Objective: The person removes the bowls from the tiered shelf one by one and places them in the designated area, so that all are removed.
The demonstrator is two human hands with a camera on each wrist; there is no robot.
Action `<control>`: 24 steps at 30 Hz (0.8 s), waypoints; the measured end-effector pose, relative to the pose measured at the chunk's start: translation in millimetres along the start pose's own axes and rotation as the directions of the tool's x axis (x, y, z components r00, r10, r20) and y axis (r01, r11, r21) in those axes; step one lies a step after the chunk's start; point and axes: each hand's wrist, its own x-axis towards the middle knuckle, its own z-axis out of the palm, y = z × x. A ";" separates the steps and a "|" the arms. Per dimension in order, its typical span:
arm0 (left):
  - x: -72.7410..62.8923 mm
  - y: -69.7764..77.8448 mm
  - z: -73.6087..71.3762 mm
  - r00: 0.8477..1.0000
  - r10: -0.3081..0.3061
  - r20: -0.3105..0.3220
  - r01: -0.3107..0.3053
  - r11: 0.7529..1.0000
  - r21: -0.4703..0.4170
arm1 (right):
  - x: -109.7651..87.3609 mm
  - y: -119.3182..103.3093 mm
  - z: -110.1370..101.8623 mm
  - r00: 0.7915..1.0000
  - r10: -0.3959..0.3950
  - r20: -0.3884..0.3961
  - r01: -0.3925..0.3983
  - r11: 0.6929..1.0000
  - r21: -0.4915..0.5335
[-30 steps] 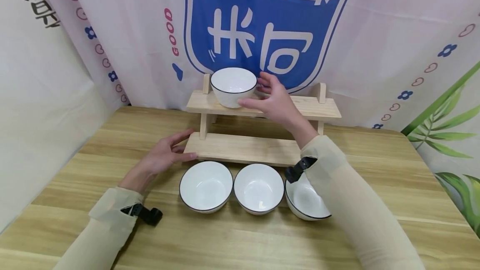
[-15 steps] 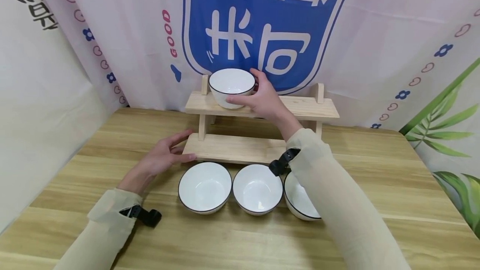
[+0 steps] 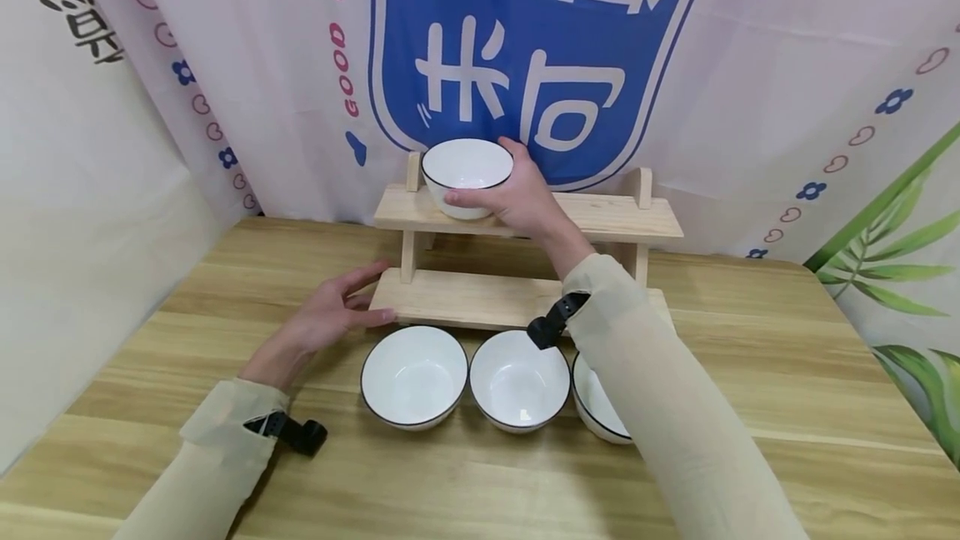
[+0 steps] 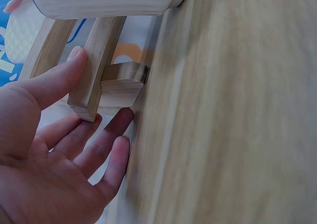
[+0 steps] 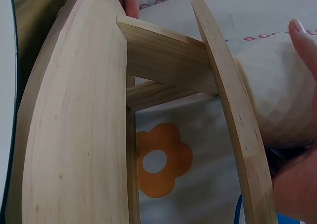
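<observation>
A two-tier wooden display rack stands on the table, with its upper shelf [image 3: 600,215] and lower shelf [image 3: 480,298]. My right hand [image 3: 525,194] grips a white bowl [image 3: 457,173] with a dark rim at the left of the upper shelf, thumb in front and fingers round its far right side. In the right wrist view, part of that bowl [image 5: 280,95] shows beside the shelf. My left hand [image 3: 326,315] holds the left end of the lower shelf; in the left wrist view its thumb [image 4: 67,75] lies on the board's edge and its fingers reach round the end.
In front of the rack stand a left bowl [image 3: 414,377], a middle bowl [image 3: 521,382] and a right bowl [image 3: 596,402], side by side. My right forearm partly covers the right one. A printed curtain [image 3: 750,107] hangs close behind the rack.
My right hand has moved left and closed round the bowl on the upper shelf, its thumb now further across the front. The bowl and my left hand stay in place.
</observation>
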 end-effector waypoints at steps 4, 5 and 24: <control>0.3 0.4 2.0 1.000 0.003 0.003 -0.003 1.000 -0.002 | -1.0 -0.8 -0.7 1.000 0.011 -0.009 -0.011 1.000 -0.009; 0.2 0.3 2.1 1.000 0.002 0.002 -0.002 1.000 -0.004 | -1.1 -0.8 -0.8 1.000 0.010 -0.011 -0.010 1.000 -0.011; 1.4 -1.3 1.7 1.000 0.017 0.000 -0.017 1.000 0.018 | -16.1 0.3 -13.1 0.999 -0.010 -0.039 0.006 0.994 -0.106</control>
